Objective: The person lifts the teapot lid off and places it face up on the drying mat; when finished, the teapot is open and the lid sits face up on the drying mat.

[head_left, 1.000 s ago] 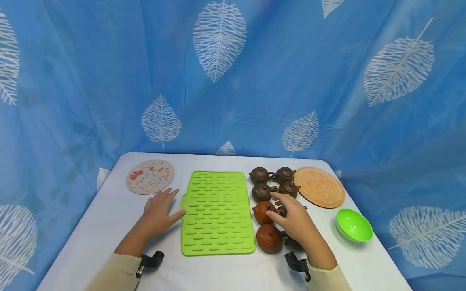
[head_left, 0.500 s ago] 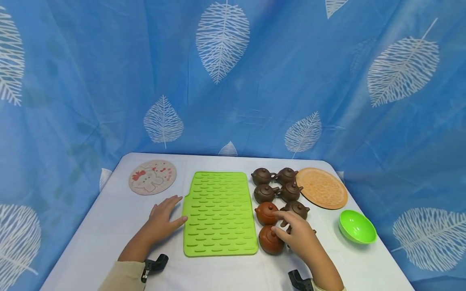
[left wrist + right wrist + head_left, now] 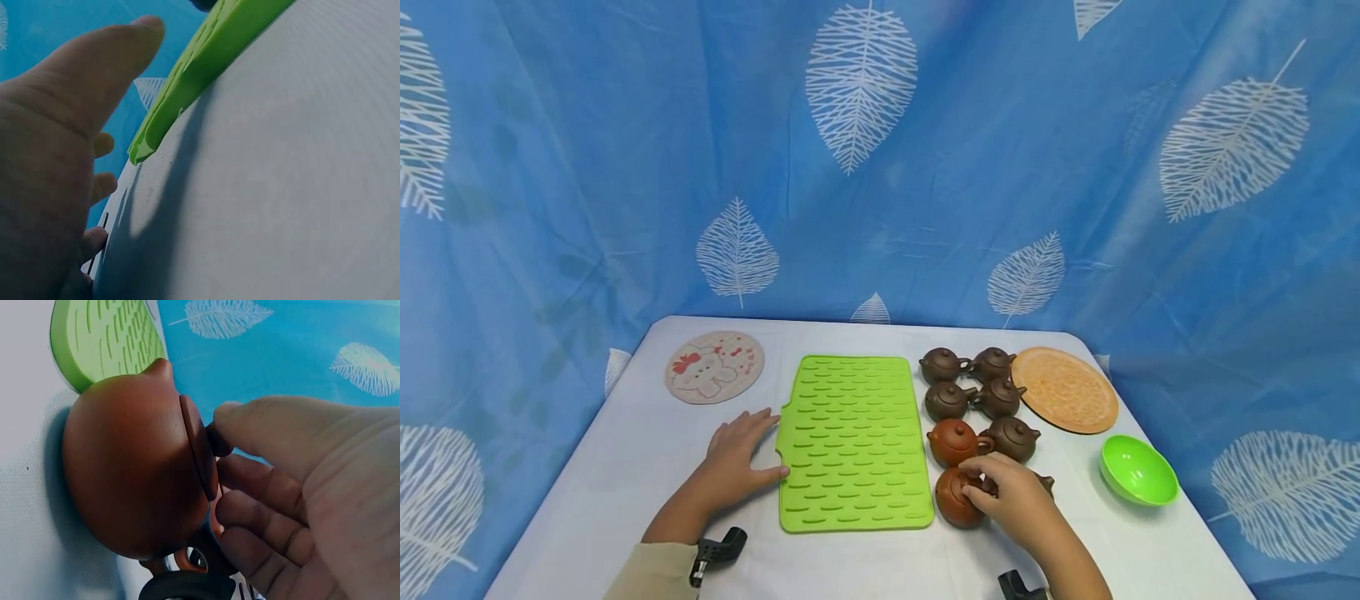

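Observation:
My right hand [image 3: 1011, 493] is at the nearest reddish-brown teapot [image 3: 125, 465], which stands on the table. In the right wrist view the thumb and index finger pinch the knob on its lid [image 3: 199, 447], while the other fingers curl beside the lid and handle. Just beyond it stands a second reddish-brown teapot [image 3: 952, 442]. A dark brown teapot [image 3: 1047, 482] is mostly hidden behind the right hand. My left hand [image 3: 736, 462] holds nothing; its fingers are spread beside the left edge of the green ridged mat [image 3: 853, 442], the thumb near the edge.
Several dark brown teapots, such as one [image 3: 946, 400] in the left row, stand in pairs right of the mat. An orange-tan round mat [image 3: 1066, 390] and a green bowl [image 3: 1138, 471] lie further right. A round rabbit-print mat [image 3: 715, 367] lies back left on the white table [image 3: 625, 467].
My right hand has come toward me from the farther reddish-brown teapot, down onto the nearest one, and its fingers have closed on the lid knob. The left hand has barely moved.

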The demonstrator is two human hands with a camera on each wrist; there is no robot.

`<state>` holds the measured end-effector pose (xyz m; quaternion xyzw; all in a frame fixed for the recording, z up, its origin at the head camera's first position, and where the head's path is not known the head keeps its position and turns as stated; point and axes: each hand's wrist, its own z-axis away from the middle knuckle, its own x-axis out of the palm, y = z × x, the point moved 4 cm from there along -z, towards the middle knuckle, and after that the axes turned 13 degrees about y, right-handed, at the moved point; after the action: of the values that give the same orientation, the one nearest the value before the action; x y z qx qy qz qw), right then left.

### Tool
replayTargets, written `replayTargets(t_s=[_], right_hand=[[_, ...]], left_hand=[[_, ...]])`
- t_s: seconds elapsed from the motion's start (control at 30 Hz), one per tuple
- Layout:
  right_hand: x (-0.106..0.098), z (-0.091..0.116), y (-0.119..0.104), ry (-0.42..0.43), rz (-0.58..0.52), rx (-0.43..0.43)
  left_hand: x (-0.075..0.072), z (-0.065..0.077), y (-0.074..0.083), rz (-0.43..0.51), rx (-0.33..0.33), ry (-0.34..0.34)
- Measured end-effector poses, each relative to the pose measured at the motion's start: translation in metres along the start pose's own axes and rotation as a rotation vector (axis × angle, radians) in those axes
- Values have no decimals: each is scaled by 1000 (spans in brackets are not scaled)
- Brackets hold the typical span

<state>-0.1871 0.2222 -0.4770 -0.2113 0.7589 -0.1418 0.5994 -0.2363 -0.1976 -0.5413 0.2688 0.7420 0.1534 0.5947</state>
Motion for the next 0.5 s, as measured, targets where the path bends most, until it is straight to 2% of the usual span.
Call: replayTargets(t_s=[0.27,0.5], right_hand=[[2,-1,-2,-42,-17,-25],[-2,0,-5,-44,11,-68]], left_hand=[[2,1,-1,-45,26,-35],[5,1,0,-68,5,-74]])
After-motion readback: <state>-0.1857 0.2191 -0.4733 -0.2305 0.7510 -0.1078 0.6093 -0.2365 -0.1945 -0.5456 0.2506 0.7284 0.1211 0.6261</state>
